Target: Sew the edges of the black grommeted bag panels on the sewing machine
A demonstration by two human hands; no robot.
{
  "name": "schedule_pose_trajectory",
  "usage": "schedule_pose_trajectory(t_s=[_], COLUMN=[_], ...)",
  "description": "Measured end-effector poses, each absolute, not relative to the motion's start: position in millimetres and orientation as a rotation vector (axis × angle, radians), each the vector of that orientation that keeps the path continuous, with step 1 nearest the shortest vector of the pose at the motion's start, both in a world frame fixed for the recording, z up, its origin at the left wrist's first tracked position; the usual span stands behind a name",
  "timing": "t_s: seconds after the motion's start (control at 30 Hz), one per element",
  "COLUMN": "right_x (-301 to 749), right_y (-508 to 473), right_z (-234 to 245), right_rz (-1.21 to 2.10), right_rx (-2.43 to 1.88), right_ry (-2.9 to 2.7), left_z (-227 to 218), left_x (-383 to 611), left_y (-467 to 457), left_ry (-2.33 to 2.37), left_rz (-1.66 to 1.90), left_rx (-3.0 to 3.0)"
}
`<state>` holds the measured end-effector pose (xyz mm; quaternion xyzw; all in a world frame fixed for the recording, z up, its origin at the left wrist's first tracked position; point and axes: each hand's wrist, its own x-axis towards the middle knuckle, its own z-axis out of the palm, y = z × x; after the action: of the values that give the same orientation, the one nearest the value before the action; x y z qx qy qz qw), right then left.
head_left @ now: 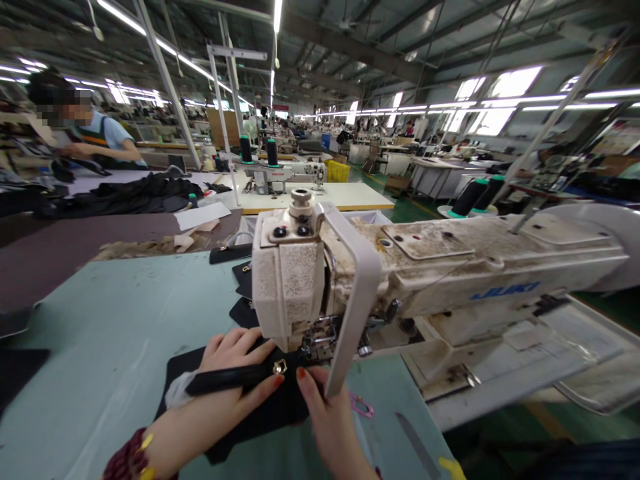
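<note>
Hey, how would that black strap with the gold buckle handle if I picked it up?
The thin black strap probably bends easily. Its gold metal buckle likely makes that end heavier, so it may droop. The smooth, faintly shiny surface could feel slightly slippery.

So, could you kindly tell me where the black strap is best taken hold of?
Take the strap by its free end, left of the metal buckle, coming from the left. That end lies flat and reaches clear of the machine head, so it can be pinched top and bottom. The left hand sits there.
</note>
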<state>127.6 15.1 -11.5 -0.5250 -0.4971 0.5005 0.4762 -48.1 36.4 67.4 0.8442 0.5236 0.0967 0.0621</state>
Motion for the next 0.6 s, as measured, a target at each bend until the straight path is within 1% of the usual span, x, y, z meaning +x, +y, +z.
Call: schedule_pose_trajectory(t_s=[0.1,0.23,0.3,0.47,0.6], right_x=[128.6,138.0,144.3,151.7,152.6], right_y=[13.0,3.3,-1.9,-6.0,-2.8], right_z=[-14.8,-24.8,-30.4,-42.0,-38.1], right_rz=[1.291,1.556,1.619,1.524,1.353], right_rx=[-1.254,-1.136,-1.093,-1.144,-1.218], right_ry=[-1.191,-1.19,-1.226,-1.33,-1.482], left_z=[70.2,68.8,66.2,59.5,59.8], left_x=[-47.2,-47.0,-47.0,-48.0,-49.3], left_y=[36.8,38.1,39.4,40.8,41.0], left_ry=[1.564,1.542,1.514,1.549,1.562], left_rz=[0.296,0.373,0.413,0.469,0.479], left_rx=[2.459,2.343,2.321,2.345,2.364])
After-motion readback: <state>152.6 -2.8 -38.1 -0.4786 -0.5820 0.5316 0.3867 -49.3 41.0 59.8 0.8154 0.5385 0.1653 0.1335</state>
